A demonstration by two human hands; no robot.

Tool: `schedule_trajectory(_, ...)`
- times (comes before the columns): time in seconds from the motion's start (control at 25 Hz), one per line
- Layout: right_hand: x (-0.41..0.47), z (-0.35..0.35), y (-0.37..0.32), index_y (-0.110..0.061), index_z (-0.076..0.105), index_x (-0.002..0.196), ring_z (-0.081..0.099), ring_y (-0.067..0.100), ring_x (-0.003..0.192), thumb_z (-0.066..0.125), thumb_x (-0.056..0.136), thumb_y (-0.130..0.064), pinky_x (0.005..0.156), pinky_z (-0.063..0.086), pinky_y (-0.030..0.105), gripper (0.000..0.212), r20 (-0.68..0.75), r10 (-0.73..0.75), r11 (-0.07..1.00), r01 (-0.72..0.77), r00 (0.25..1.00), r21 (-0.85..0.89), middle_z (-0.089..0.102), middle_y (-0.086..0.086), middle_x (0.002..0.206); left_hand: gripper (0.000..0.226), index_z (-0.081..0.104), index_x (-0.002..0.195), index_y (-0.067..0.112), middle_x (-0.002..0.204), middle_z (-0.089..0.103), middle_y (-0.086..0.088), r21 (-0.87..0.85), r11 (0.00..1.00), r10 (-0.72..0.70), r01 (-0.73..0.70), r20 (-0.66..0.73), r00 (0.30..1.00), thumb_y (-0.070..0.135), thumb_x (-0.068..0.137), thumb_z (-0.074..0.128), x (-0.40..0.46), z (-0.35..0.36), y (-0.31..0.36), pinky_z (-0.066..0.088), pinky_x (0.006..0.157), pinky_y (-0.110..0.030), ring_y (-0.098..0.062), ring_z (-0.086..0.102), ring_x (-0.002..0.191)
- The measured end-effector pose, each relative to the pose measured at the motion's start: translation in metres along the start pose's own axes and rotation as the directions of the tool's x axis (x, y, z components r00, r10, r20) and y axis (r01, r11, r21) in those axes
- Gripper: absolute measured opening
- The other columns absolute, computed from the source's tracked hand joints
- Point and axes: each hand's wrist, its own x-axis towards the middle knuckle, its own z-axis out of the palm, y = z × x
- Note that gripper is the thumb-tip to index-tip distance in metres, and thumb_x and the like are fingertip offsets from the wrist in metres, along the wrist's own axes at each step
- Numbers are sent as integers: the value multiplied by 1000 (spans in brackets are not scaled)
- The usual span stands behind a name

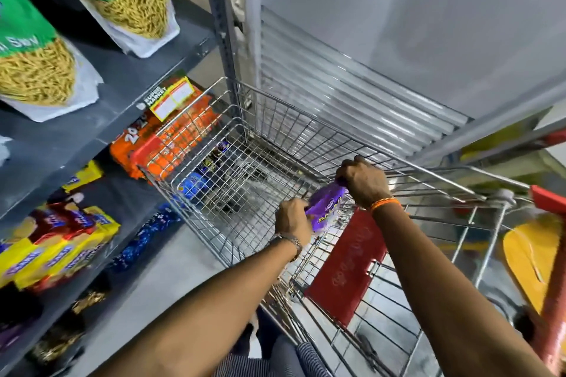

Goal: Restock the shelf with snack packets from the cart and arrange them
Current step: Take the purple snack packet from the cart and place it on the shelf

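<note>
Sitting between both hands in the lower middle of the frame, a glossy purple plastic snack packet (326,212) is being held over the rear part of a silver wire shopping cart (245,159). The left hand (292,222) is closing its fingers around the packet's lower left end, and a metal watch band is showing at that wrist. The right hand (364,182) is gripping the packet's upper right end in a closed fist, with an orange thread band circling its wrist. Both bare forearms are reaching in from the bottom edge of the frame.

Just below the packet, a red plastic child-seat flap (346,266) is lying against the cart's rear wires, and the red cart handle (548,199) is showing at the right edge. The cart's basket is looking nearly bare; blue and dark packets are visible through its left wall, though whether they are lying inside or behind it cannot be told.

Along the left of the frame, a dark grey metal shelf (101,113) is standing just beside the cart. Green and white pouches of yellow sev (131,0) are standing on its upper board in the upper left. Below, an orange biscuit pack (171,135) is lying near the cart's front corner, and yellow and red biscuit packs (61,248) are stacked at the lower left.
</note>
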Motion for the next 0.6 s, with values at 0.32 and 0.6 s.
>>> schedule_trajectory(0.32,-17,-4,-20,-33,71,97,57,19,88,67,86,-33,69,52,34,11,-75,75,947,-48,994,318,69,-4,93,26,73,102,23,96,70,-4,-122,993,-13,1,-96,995,34,79,77,20,-90,-25,39,54,-17,-20,67,85)
schedule_trajectory(0.6,-22,-36,-48,-7,63,111,60,3,73,89,63,-4,71,54,25,54,-19,232,387,-74,973,919,66,10,97,46,77,96,3,75,72,-13,-295,906,279,-305,-127,952,41,70,78,-6,-192,-12,43,59,-29,-18,61,65)
